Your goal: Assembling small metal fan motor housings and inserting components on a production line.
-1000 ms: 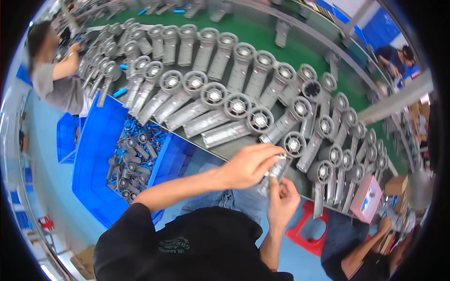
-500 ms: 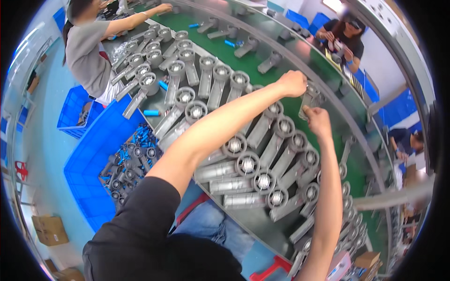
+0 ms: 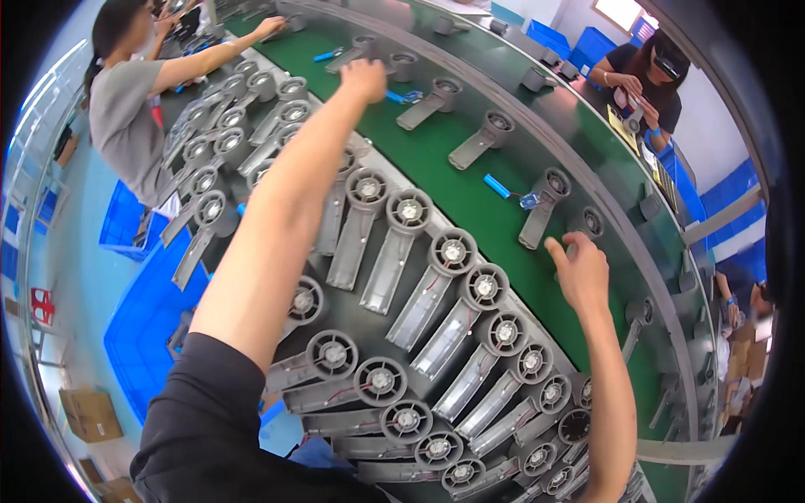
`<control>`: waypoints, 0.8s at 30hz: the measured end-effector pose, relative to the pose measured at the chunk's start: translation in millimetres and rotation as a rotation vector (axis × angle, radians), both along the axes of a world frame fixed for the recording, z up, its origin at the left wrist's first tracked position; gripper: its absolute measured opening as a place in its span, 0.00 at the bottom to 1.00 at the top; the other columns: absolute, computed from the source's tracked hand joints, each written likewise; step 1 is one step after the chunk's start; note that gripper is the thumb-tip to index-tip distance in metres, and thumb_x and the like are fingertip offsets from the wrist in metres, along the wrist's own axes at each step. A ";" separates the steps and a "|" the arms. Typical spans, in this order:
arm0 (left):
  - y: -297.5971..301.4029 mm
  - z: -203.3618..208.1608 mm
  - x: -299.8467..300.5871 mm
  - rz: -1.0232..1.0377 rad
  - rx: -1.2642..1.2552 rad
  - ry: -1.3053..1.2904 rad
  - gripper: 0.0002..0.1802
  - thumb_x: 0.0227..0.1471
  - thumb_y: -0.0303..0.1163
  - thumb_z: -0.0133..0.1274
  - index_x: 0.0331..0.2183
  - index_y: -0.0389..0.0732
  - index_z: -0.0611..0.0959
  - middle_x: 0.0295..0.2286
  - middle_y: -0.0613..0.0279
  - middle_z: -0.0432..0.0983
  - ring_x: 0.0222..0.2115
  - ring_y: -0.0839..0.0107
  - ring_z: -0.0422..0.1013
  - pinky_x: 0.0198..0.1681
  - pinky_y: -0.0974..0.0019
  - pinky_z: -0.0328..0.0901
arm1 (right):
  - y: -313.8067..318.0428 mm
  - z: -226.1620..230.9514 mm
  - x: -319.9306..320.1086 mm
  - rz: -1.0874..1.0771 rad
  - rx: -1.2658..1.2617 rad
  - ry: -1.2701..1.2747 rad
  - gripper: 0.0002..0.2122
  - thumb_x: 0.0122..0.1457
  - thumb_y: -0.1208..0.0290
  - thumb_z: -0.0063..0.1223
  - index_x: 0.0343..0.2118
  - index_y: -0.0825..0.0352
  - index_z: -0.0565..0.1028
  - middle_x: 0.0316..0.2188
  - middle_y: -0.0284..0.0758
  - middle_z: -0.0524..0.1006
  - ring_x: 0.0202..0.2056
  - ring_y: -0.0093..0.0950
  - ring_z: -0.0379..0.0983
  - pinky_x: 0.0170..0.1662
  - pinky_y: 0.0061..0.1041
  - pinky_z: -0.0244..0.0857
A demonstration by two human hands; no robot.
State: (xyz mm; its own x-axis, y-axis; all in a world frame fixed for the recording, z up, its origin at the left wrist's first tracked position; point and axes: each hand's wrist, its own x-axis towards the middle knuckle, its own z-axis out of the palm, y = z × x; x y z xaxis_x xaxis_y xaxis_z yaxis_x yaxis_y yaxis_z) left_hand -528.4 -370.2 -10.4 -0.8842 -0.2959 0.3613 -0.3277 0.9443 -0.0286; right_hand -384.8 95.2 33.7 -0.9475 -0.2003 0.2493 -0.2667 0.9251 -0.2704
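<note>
My left hand (image 3: 364, 81) is stretched out over the green conveyor belt (image 3: 407, 149), beside a grey round fan housing (image 3: 404, 67) and a blue cylinder (image 3: 394, 97). Its fingertips are hidden behind the knuckles, so a grip cannot be made out. At the belt's right part my right hand (image 3: 582, 272) has thumb and forefinger apart, with nothing seen between them. Just beyond it stands another round fan housing (image 3: 592, 221), partly covered by the fingers. A fan housing with a long handle (image 3: 549, 205) lies left of that hand, with a blue cylinder (image 3: 496, 185) next to it.
Rows of grey fan housings (image 3: 408, 211) with handles cover the bench below my arms. A blue bin (image 3: 134, 335) stands at left. One co-worker (image 3: 126, 109) reaches over the belt at far left; another (image 3: 650, 80) works beyond it. A metal rail (image 3: 537, 138) edges the belt.
My hands have come apart from the housing on the belt that both were at. The left has swung far left; the right's fingers have spread. The whole view has shifted.
</note>
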 end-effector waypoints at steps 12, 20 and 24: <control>23.4 34.4 -0.9 -0.568 -0.296 0.528 0.13 0.57 0.33 0.44 0.41 0.38 0.77 0.32 0.46 0.76 0.33 0.48 0.73 0.38 0.49 0.67 | 127.2 105.7 216.1 -0.481 -0.258 -0.275 0.10 0.55 0.72 0.58 0.36 0.73 0.76 0.16 0.22 0.64 0.19 0.12 0.55 0.21 0.19 0.47; 94.3 161.7 334.7 -0.702 0.006 0.269 0.17 0.62 0.29 0.44 0.49 0.32 0.76 0.52 0.52 0.71 0.54 0.66 0.65 0.58 0.64 0.55 | 266.6 130.0 402.5 -0.890 -0.221 -0.075 0.15 0.61 0.62 0.51 0.31 0.71 0.77 0.16 0.25 0.70 0.18 0.14 0.61 0.21 0.17 0.53; 246.7 139.5 454.9 -1.080 0.375 0.142 0.15 0.56 0.22 0.48 0.45 0.32 0.79 0.33 0.56 0.72 0.33 0.66 0.66 0.39 0.67 0.61 | 367.4 104.4 531.9 -1.176 -0.163 -0.094 0.14 0.59 0.64 0.53 0.30 0.73 0.78 0.18 0.32 0.73 0.15 0.19 0.68 0.19 0.21 0.61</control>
State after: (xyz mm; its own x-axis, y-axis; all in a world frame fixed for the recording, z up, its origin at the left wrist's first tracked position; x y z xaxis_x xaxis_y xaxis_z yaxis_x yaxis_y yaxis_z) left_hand -73.5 -123.5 129.1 -0.7003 0.4808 0.5276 0.6793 0.6760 0.2855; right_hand 147.0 462.6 138.1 -0.5443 0.8315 0.1110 0.7496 0.5415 -0.3805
